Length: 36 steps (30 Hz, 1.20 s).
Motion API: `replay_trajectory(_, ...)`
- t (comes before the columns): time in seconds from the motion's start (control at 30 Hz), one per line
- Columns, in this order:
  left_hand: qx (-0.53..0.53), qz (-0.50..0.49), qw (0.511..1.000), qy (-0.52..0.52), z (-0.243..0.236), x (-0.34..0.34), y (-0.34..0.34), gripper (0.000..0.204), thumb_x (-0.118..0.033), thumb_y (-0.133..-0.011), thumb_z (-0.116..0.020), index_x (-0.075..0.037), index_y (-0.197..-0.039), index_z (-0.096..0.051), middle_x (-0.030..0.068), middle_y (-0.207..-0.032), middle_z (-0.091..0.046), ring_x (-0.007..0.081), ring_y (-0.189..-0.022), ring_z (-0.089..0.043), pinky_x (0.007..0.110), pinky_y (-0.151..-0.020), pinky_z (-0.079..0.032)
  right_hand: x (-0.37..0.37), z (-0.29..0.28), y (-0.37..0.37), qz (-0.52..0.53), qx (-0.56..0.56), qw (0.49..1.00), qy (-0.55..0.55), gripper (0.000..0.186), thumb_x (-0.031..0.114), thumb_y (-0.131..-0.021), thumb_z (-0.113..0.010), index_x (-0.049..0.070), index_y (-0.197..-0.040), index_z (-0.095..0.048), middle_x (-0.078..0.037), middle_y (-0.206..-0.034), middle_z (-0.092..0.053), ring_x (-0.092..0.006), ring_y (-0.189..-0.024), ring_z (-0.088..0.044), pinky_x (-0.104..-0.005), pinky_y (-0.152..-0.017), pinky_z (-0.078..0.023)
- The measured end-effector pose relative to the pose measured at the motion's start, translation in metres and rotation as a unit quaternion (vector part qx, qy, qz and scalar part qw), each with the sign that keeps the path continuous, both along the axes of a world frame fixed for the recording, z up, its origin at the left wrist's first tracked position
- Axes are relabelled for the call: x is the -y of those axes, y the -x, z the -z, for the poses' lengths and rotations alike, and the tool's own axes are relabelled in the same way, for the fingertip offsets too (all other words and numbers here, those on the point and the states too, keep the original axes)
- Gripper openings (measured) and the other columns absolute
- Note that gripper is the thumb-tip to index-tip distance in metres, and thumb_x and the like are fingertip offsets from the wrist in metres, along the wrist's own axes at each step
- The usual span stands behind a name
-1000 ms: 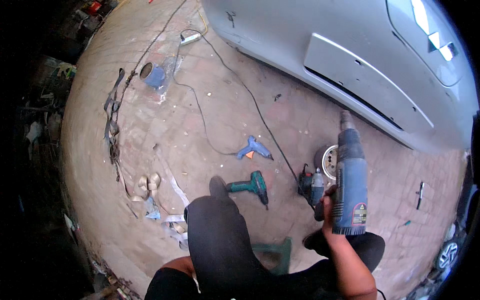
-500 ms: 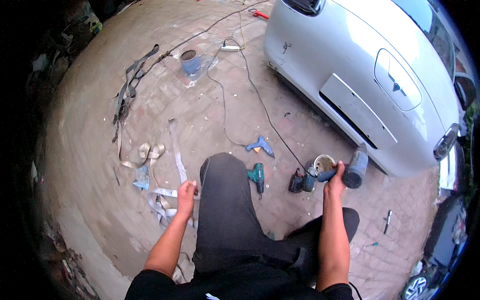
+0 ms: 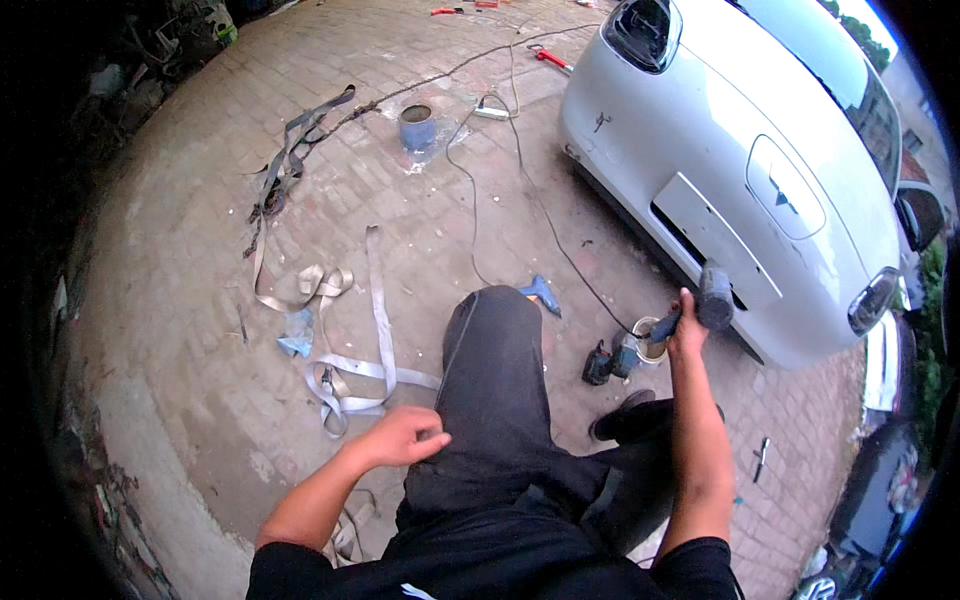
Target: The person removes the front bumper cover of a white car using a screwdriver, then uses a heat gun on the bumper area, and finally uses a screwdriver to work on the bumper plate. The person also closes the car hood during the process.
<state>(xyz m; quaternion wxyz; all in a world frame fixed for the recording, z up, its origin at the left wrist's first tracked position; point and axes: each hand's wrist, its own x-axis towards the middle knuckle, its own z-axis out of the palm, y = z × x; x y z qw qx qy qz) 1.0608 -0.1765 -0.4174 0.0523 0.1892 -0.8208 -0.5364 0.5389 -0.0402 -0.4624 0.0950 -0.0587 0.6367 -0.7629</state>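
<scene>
My right hand [image 3: 687, 325] grips the handle of a dark corded tool that looks like a heat gun [image 3: 715, 297]. Its thick cylindrical body is raised in front of the silver car's rear bumper [image 3: 640, 140], near the white plate panel [image 3: 716, 235]; any contact is unclear. A black cord [image 3: 560, 235] runs to the handle end. Fingers curled and thumb out, my left hand [image 3: 405, 436] hangs beside my left thigh, with no object visible in it. White webbing strap [image 3: 381, 320] lies on the ground beyond that hand.
Past my knee lies a blue glue gun [image 3: 541, 294]. Cordless tools with black batteries [image 3: 598, 364] stand beside a round can [image 3: 655, 345]. Farther off are a blue bucket [image 3: 417, 130], a power strip [image 3: 491, 113] and dark straps [image 3: 290, 160]. A metal-handled tool [image 3: 762, 460] lies at right.
My left hand has dropped back toward my thigh, away from the strap. My right hand has lifted the heat gun slightly. My left knee now hides the green drill and part of the glue gun.
</scene>
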Motion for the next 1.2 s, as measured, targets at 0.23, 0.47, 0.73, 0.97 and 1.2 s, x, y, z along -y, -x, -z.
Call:
replay_trajectory(0.23,0.006,-0.169,0.984,0.051,0.029,-0.013,-0.008,0.036,-0.028,-0.088,-0.071,-0.001,-0.077,-0.050,0.0142,-0.074,-0.050,0.0286,-0.067,-0.049,0.038,-0.063,-0.042,-0.041,0.023,0.043,0.130,-0.037,0.991,0.001,0.021,0.014,-0.083,-0.077,0.005,-0.092,-0.060,-0.006,-0.081,-0.061,-0.0186,-0.068,-0.060,-0.0329,-0.064,-0.049)
replay_trajectory(0.47,0.148,0.059,0.982,0.097,-0.027,-0.024,-0.052,0.024,-0.025,-0.091,-0.067,-0.003,-0.082,-0.061,0.0150,-0.076,-0.058,0.0333,-0.075,-0.060,0.042,-0.068,-0.047,-0.007,0.035,0.028,0.024,0.012,0.999,-0.022,0.018,0.016,-0.087,-0.074,0.004,-0.093,-0.063,-0.006,-0.081,-0.067,-0.0179,-0.073,-0.062,-0.0343,-0.071,-0.048)
replay_trajectory(0.73,-0.205,0.038,0.976,0.069,-0.096,0.022,0.154,0.013,-0.013,-0.087,-0.067,-0.002,-0.082,-0.062,0.0115,-0.081,-0.063,0.0277,-0.077,-0.062,0.036,-0.071,-0.049,0.000,0.022,0.052,-0.210,-0.009,0.964,-0.163,0.021,0.010,-0.081,-0.078,0.005,-0.096,-0.063,-0.001,-0.085,-0.063,-0.0142,-0.079,-0.059,-0.0317,-0.069,-0.047)
replay_trajectory(0.97,-0.256,0.079,0.962,-0.045,-0.055,0.013,0.380,0.016,-0.016,-0.091,-0.063,0.000,-0.090,-0.062,0.0119,-0.086,-0.063,0.0202,-0.077,-0.063,0.034,-0.071,-0.051,-0.001,0.048,0.065,0.022,0.088,0.995,-0.035,0.025,0.010,-0.079,-0.083,0.009,-0.091,-0.061,-0.002,-0.082,-0.060,-0.0159,-0.071,-0.057,-0.0312,-0.064,-0.048)
replay_trajectory(1.2,-0.151,-0.022,0.975,-0.164,0.005,0.014,0.431,0.022,-0.018,-0.089,-0.065,0.001,-0.098,-0.064,0.0147,-0.093,-0.065,0.0219,-0.082,-0.066,0.035,-0.073,-0.053,0.004,0.021,0.068,0.080,0.120,0.989,-0.016,0.019,0.016,-0.089,-0.071,0.003,-0.087,-0.057,-0.006,-0.078,-0.059,-0.0164,-0.069,-0.058,-0.0319,-0.062,-0.048)
